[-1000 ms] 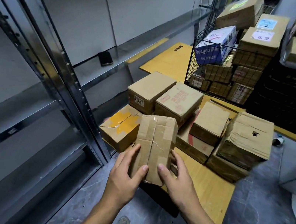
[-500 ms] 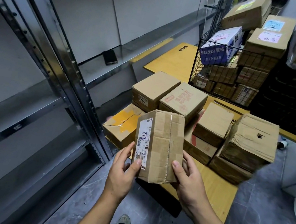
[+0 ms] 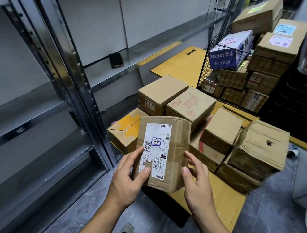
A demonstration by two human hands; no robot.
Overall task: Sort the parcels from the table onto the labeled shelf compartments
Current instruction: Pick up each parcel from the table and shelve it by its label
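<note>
At your left hand (image 3: 129,175): the thumb lies across the front face of the brown rectangular cardboard parcel (image 3: 177,140) and the fingers pass out of sight behind its left edge. The hand is clamped on it.
At your right hand (image 3: 198,186): thumb and forefinger pinch the parcel's right edge. This hand is also clamped on it, by the tips only.
Parcel position: held upright in the air between both hands, above the near corner of the low yellow wooden table (image 3: 222,199).
Label: the white printed shipping label (image 3: 155,147) faces you with its print inverted. Its lower left corner is torn, so keep the thumb from lifting it further.
Weight (judged): light to moderate, since a fingertip hold carries it.
Stiffness (judged): corrugated board with creased, softened edges. Expect the walls to give under a hard squeeze.
Surface (judged): the tape bands are slick, and bare board offers better friction.
Grip points: take the two long edges opposite each other, or put one palm under the base when carrying.
Remaining stock: the other brown cardboard boxes (image 3: 190,104) are stacked on the table just beyond the held parcel.
Destination: the grey metal shelf unit (image 3: 28,112) stands to your left. Its compartment tags are too small to read.
</note>
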